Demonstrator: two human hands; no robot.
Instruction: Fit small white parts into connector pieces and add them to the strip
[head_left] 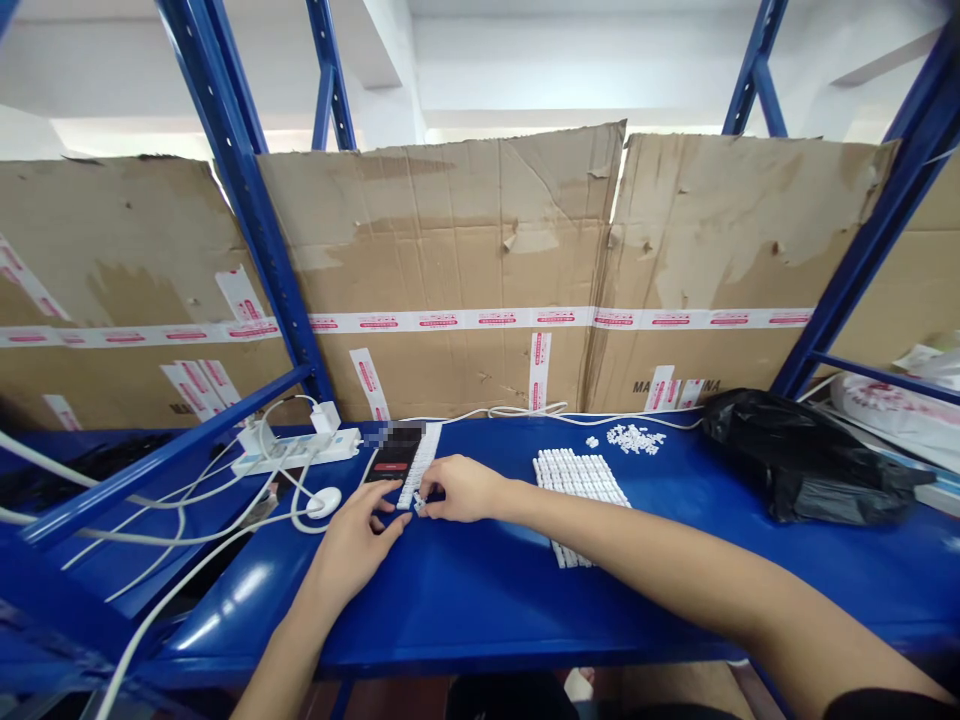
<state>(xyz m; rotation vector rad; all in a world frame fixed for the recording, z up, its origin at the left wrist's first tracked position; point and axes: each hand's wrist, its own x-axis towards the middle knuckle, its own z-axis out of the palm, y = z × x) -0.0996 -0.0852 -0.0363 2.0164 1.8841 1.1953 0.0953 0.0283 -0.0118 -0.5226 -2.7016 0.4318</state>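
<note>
My right hand (461,488) is closed in a pinch on a small white plastic piece (420,500) at the lower end of a white strip of pieces (420,465). My left hand (356,540) lies beside it, fingertips bent toward the same strip end and touching it. The strip rests next to a black phone (394,455) on the blue metal shelf (487,600). A block of several white strips (581,480) lies just right of my right wrist.
A loose pile of small white pieces (634,437) sits behind the block. A black plastic bag (806,455) lies at the right. A white power strip (296,450) with cables and a round charger puck (324,500) sits at the left. Cardboard sheets (465,270) stand behind.
</note>
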